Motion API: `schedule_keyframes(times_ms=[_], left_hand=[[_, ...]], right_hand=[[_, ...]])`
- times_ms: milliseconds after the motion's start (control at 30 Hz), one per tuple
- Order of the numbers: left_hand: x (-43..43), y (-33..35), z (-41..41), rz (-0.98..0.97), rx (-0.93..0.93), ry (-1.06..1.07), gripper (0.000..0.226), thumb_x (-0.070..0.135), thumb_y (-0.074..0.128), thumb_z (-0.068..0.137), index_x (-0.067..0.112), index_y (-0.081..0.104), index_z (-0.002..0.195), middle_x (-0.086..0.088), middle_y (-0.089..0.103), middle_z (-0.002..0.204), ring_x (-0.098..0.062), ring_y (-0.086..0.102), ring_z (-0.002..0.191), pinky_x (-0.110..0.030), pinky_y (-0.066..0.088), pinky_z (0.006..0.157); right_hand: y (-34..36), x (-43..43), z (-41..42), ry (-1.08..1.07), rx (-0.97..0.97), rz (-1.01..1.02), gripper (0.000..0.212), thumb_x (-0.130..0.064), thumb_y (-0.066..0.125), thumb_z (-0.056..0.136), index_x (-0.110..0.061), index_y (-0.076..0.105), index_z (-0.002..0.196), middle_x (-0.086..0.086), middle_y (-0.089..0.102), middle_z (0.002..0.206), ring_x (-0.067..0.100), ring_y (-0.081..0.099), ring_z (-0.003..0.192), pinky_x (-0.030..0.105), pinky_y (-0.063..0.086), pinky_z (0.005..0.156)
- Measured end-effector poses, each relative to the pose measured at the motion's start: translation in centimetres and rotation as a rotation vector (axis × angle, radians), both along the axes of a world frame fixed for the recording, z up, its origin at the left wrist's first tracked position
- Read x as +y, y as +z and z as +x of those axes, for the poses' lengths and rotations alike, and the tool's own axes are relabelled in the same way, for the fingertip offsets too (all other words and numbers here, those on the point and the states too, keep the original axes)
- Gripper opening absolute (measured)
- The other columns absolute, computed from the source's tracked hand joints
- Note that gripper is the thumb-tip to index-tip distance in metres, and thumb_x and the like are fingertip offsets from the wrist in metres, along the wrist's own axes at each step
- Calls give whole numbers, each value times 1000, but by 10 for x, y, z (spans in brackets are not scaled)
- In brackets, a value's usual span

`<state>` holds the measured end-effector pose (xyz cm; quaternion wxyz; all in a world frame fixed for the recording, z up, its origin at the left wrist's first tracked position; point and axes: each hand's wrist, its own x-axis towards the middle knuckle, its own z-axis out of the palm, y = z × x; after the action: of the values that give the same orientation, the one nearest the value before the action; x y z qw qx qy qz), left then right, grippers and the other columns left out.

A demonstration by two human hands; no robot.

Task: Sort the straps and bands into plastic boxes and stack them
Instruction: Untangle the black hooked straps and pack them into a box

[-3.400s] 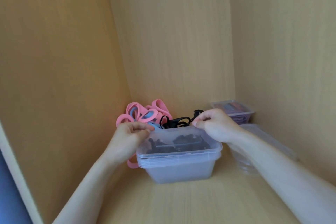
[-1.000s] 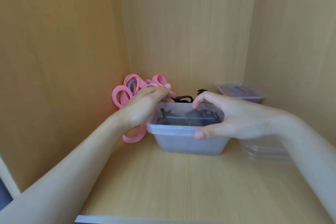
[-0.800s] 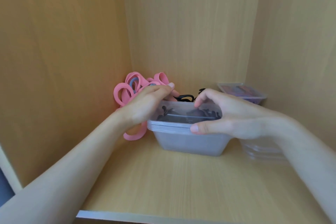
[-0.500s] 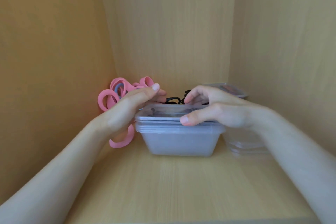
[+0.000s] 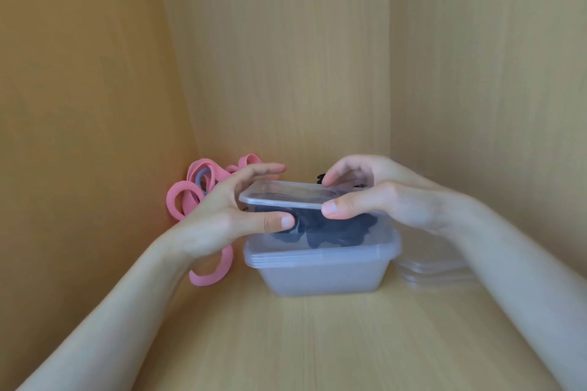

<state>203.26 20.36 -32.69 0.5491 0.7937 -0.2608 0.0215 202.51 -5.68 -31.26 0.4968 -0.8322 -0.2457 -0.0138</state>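
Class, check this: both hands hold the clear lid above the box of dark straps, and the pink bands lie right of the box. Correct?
No. The head view shows the pink bands left of the box, in the corner. The left hand and right hand do hold the clear lid above the dark straps.

Both forearms (image 5: 104, 320) are bare from the wrists to the frame's edge. The left hand (image 5: 222, 219) and right hand (image 5: 390, 197) have short, rounded, neatly trimmed nails.
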Motion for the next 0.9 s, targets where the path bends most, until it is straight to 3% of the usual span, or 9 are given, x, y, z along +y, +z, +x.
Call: schedule_keyframes(times_ms=[133,267,333,400,533,633,733,800,900], left_hand=[[1,3,0,-144,-26,14,76,27,91,52,23,67,124,-8,69,125,-25,69,112,-34,57,89],[3,3,4,-334,-39,106,58,24,91,57,9,68,108,-14,72,112,-29,71,100,-31,58,78],[5,3,6,-412,-10,107,58,29,87,64,3,65,112,-22,70,115,-36,69,103,-43,58,84],[5,3,6,-462,21,49,60,33,80,77,-3,62,122,-26,67,123,-40,67,111,-50,57,89],[4,5,2,-547,98,-30,55,47,73,82,8,71,121,-16,71,123,-30,71,107,-34,59,75],[3,4,6,-584,124,-77,52,54,69,85,17,73,120,-13,68,130,-28,67,118,-34,58,86],[7,5,9,-705,163,-110,63,58,55,94,12,61,137,-15,59,141,-32,56,132,-45,46,109],[12,4,12,-842,237,-133,60,45,53,96,2,55,139,-22,56,143,-37,53,134,-46,39,115],[13,1,20,-757,169,-9,34,8,51,96,-1,63,126,-20,67,130,-30,64,122,-33,52,101]], right_hand=[[0,3,-3,25,-88,43,57,-50,86,56,-24,70,105,-3,73,110,13,69,104,36,51,98],[-1,11,-2,-16,-250,179,36,-43,78,73,-22,73,103,1,74,105,20,71,100,43,55,94],[-2,10,0,4,-286,256,40,-41,81,73,-23,71,107,2,73,107,23,70,99,45,55,91],[-3,6,3,35,-323,263,54,-40,84,65,-29,66,115,-1,70,115,23,67,107,50,51,100],[-9,8,7,-23,-415,127,69,-44,83,61,-39,54,123,-11,63,125,18,59,123,53,42,110],[-11,12,8,-111,-477,122,62,-49,82,59,-39,56,115,-16,65,119,12,61,119,51,46,106],[-10,11,10,-71,-467,239,58,-38,84,63,-28,61,115,-8,69,117,17,64,116,50,49,103],[-7,7,12,-41,-414,369,54,-25,84,67,-19,63,117,-1,72,116,19,67,113,45,52,102],[-5,2,14,31,-288,504,53,-19,77,73,-15,62,124,1,73,120,22,68,115,41,53,101]])
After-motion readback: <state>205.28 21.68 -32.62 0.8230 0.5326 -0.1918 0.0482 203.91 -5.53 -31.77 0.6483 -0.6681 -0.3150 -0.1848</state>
